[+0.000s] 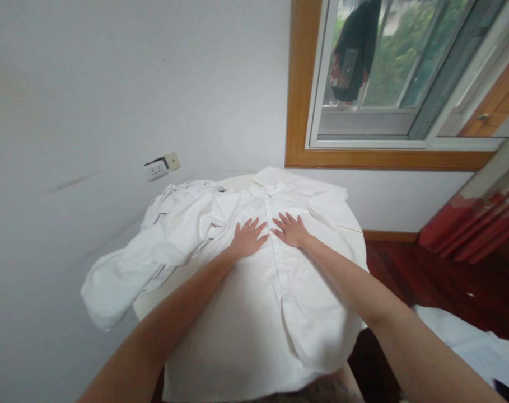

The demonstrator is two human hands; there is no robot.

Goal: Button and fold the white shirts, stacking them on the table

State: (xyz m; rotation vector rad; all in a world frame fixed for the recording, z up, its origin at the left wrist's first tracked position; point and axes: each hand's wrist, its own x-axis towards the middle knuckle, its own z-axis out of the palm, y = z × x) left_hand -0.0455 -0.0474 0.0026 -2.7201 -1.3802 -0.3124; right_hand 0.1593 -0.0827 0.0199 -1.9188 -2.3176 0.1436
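both hands, the left hand (248, 239) and right hand (293, 230), rest flat with fingers released on the white shirt (275, 313), spread buttoned-side up on the tabletop (237, 182), one sleeve (124, 280) bunched, unsmoothed.

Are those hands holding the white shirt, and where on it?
Nothing is gripped. The left hand and right hand lie flat on the chest of the white shirt, either side of its button strip.

no readable text — no labels, no numbers
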